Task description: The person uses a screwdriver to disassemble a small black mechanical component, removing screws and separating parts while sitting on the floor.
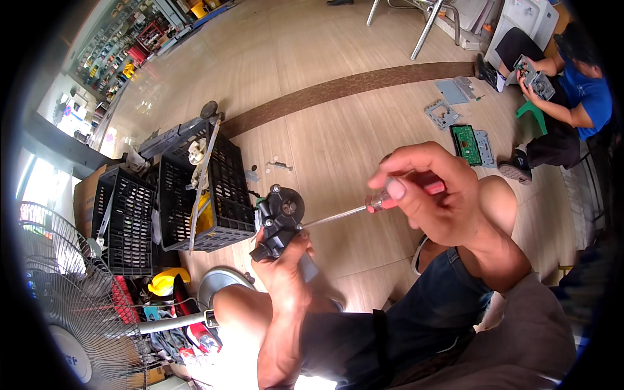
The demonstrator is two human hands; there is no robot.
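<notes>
My left hand (286, 276) is closed around a black motor unit (281, 224) with a round end and several screw posts, held up above the floor in front of my knees. Closed in a loose grip, my right hand (448, 205) has a screwdriver (379, 201) with a translucent red handle between thumb and fingers. Its long metal shaft points left, and the tip meets the right side of the motor unit near a screw post. The palm side of the left-hand grip is partly hidden.
Black plastic crates (208, 188) stand at the left, near a wire-caged fan (91, 325). Small metal pieces (279, 165) lie on the tiled floor. At the far right, a seated person (588, 97) holds a grey part, near a green circuit board (465, 144) and metal plates (442, 116).
</notes>
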